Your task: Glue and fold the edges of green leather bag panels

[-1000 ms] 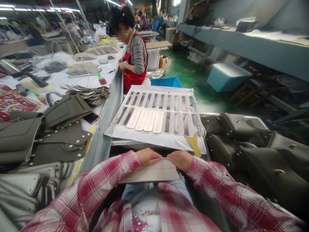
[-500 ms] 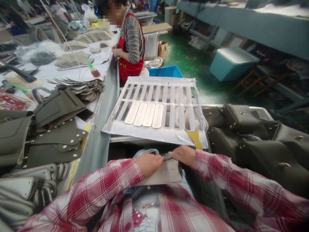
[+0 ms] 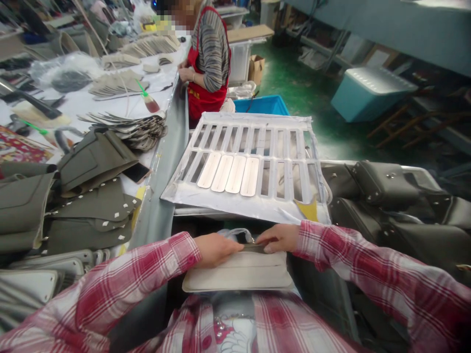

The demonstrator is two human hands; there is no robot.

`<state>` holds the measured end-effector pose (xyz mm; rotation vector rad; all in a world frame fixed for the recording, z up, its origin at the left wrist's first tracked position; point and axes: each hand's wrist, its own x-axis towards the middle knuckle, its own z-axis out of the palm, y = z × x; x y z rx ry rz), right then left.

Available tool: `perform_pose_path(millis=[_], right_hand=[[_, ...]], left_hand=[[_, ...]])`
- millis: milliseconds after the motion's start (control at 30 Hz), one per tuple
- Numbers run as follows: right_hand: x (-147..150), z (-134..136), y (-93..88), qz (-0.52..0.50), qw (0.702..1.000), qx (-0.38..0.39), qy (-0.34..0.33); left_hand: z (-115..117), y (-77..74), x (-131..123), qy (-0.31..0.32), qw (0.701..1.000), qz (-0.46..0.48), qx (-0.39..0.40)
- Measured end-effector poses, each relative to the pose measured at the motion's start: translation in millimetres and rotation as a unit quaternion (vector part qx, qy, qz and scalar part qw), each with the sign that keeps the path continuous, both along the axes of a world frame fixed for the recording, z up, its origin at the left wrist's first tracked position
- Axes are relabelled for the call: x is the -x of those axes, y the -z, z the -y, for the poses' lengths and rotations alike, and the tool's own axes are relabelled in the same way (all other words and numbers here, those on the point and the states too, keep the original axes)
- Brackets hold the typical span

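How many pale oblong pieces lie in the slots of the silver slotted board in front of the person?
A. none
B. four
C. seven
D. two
B: four pale oblong pieces lie side by side in the lower row of the silver slotted board; the other slots are open.

white table, olive leather pieces
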<state>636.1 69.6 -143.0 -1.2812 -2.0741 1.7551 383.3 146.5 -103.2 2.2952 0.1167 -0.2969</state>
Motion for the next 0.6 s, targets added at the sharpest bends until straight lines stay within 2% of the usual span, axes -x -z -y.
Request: perform_pose_path(millis=[133, 300, 467, 600], right_hand=[[19.9, -2.3, 5.8, -0.053, 0.998, -0.032, -0.028], [45.8, -7.1, -3.2, -0.046, 0.998, -0.026, -0.025], [56.4, -12.8, -8.6, -0.037, 0.999, -0.019, -0.023], [77.0, -21.8, -5.8, -0.048, 0.998, -0.030, -0.036]], left_hand=[[1.3, 5.8, 9.5, 0.001, 0.999, -0.029, -0.017], [2.3, 10.9, 12.4, 0.001, 1.000, -0.013, -0.023], [-13.2, 7.2, 48.8, -0.026, 0.999, -0.030, -0.014], [-14.0, 5.4, 71.0, -0.023, 0.996, -0.066, -0.057]])
